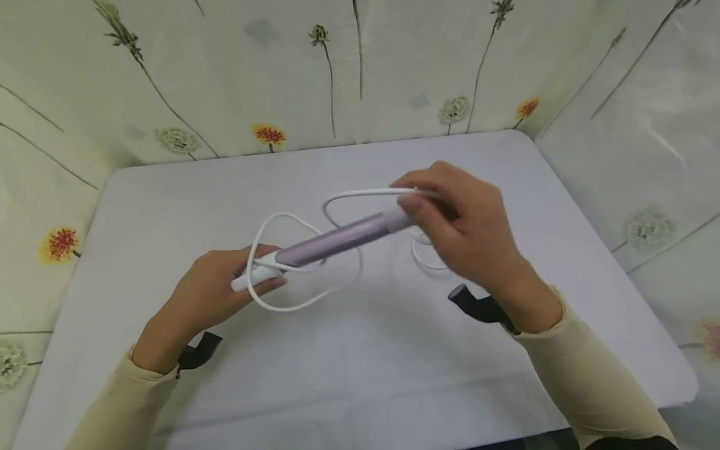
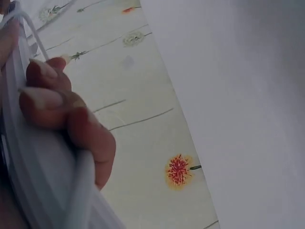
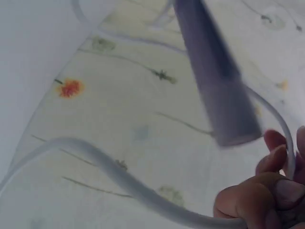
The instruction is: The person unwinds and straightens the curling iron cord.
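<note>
Left hand (image 1: 209, 289) gripping lilac-and-white wand (image 1: 334, 240), right hand (image 1: 471, 232) pinching white cord (image 3: 120, 174)

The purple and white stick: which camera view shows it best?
The head view shows the stick best: nearly whole, one end behind the right hand. The left wrist view has only a close, blurred part; the right wrist view, an uncovered end section.

Pale wall coverings (image 1: 388, 75) printed with dandelions (image 1: 453, 110) and red-yellow flowers (image 1: 269, 134) line three sides of a white, round-cornered bench (image 1: 315, 356); faint creases (image 1: 292, 407) cross its near side; glare streaks the right-hand wall (image 1: 647, 162).
</note>
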### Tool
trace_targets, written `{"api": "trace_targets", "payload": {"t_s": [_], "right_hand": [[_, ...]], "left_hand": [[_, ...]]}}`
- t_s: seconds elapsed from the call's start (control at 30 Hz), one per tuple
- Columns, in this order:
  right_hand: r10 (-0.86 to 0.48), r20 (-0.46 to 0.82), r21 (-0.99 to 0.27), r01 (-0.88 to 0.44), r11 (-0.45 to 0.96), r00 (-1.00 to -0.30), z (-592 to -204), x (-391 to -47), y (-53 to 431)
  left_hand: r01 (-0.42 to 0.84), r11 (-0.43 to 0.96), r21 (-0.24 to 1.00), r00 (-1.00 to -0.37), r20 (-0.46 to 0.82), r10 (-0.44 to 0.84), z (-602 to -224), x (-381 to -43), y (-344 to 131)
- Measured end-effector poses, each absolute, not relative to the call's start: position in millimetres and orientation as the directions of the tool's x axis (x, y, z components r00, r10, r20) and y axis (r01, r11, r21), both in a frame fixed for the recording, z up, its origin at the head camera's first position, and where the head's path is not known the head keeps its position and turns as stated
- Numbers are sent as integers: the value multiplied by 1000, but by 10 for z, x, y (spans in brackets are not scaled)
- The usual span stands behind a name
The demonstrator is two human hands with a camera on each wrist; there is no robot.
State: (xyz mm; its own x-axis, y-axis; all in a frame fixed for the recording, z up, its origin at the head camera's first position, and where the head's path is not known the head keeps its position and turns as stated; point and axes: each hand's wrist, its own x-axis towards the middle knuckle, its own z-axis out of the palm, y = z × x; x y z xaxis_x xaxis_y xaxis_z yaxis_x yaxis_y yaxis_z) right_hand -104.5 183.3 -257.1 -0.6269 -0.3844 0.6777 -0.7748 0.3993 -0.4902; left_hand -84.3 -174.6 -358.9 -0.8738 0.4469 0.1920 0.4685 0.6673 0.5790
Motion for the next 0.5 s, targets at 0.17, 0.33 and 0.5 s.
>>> {"api": "trace_targets", "payload": {"t_s": [0.17, 0.33, 0.5], "right_hand": [[-357, 486, -540, -595, 595, -798, -2704, -1442, 1983], [-533, 112, -445, -522, 728, -839, -3197, -1414, 2014], [-728, -4, -310, -691, 653, -685, -3517, -1051, 1845]], "left_hand": [[556, 543, 629, -801, 233, 551, -3589, -739, -1686], [513, 451, 730, -831, 291, 474, -3559, -751, -1718], [468, 507, 724, -877, 310, 367, -3556, -877, -1701]]}}
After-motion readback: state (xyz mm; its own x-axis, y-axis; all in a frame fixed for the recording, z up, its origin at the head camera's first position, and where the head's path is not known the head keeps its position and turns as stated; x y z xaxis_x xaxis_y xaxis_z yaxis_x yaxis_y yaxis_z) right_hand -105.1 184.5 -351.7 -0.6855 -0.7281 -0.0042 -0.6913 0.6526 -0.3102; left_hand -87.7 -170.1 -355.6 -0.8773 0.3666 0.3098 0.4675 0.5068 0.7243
